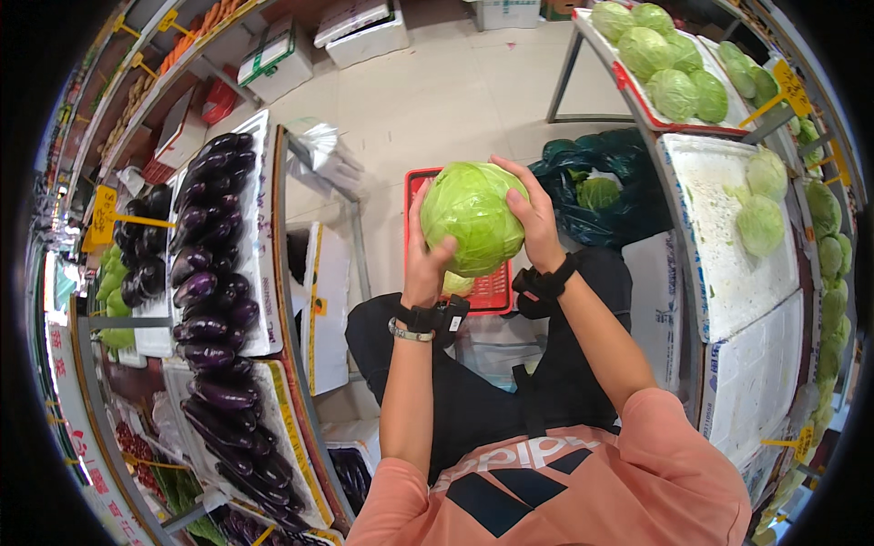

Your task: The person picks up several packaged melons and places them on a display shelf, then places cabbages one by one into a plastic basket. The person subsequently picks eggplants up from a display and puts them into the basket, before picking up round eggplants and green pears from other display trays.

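Observation:
A round green cabbage [474, 217] is held up in front of me between both hands. My left hand [425, 256] cups its left side, the thumb lying over the lower front. Against the right side presses my right hand [534, 211], with fingers over the top edge. Below the cabbage, a red plastic basket [413, 188] stands on the floor between my legs. Part of another pale cabbage [457, 284] shows inside it; the held cabbage hides the rest. To the right of the basket, a dark green plastic bag [570, 218] lies open with a leafy cabbage [598, 193] in it.
On my left, dark purple eggplants [212, 273] fill foam trays along a metal-framed stand. To the right, a white foam tray [710, 273] holds two cabbages [760, 225]. More cabbages [672, 61] are piled on the far right stand. Foam boxes [369, 41] sit on the tiled floor ahead.

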